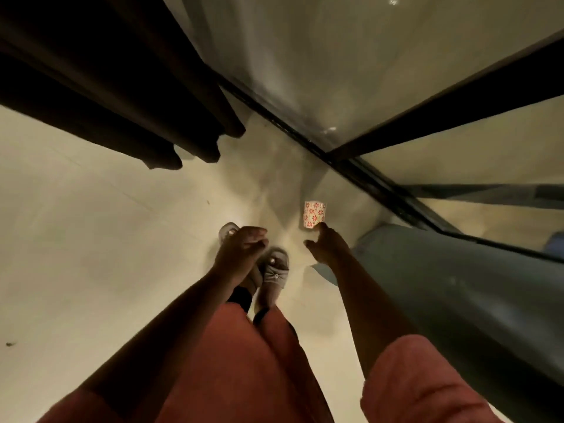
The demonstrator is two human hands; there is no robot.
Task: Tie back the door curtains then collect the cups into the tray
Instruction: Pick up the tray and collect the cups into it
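A white cup with red flower print (314, 214) stands on the pale floor near the sliding door track. My right hand (325, 244) hangs just below the cup, fingers spread and holding nothing, its fingertips close to the cup's lower edge. My left hand (242, 250) hangs over my feet with fingers loosely curled and nothing in it. A dark curtain (116, 87) hangs at the upper left, its hem above the floor. A grey curtain (451, 300) hangs at the right beside my right arm. No tray is in view.
The glass sliding door (305, 71) and its dark track (351, 166) run diagonally across the upper right. My feet in grey slippers (274, 270) stand on the floor below my hands. Open floor spreads to the left.
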